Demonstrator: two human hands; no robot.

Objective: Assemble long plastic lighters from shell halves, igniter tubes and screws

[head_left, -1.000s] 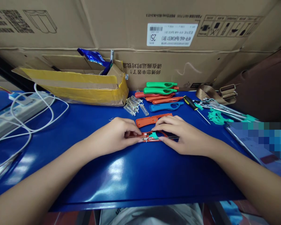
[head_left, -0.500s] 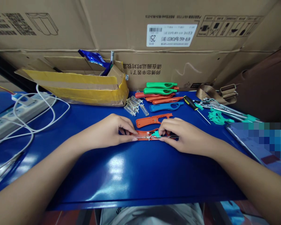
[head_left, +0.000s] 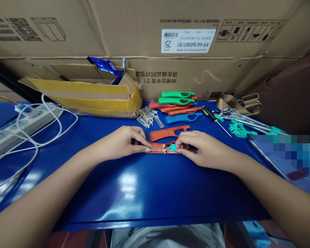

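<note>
An orange lighter shell half (head_left: pixel 157 152) lies flat on the blue table, with a clear fuel tank (head_left: pixel 157 150) and a green trigger piece (head_left: pixel 172 147) with white wires inside it. At its left end, my left hand (head_left: pixel 130 142) is closed, thumb and fingers pinching the shell's end and the tank. My right hand (head_left: pixel 196 147) is closed on the green trigger piece from the right; its fingers hide part of the shell and a dark rod. Just behind lies a second orange shell half (head_left: pixel 161 134), touched by neither hand.
Behind are a blue shell (head_left: pixel 182 118), stacked green and orange shells (head_left: pixel 176 101) and clear tanks (head_left: pixel 147 116). A screwdriver (head_left: pixel 209 114), green triggers with metal rods (head_left: pixel 241 128) and a phone-like device (head_left: pixel 274 158) lie right. Left are a cardboard box (head_left: pixel 93 98) and a power strip (head_left: pixel 23 122).
My left fingertips have shifted slightly on the left end of the shell and tank. The right hand keeps nearly the same place, and the view has moved a little.
</note>
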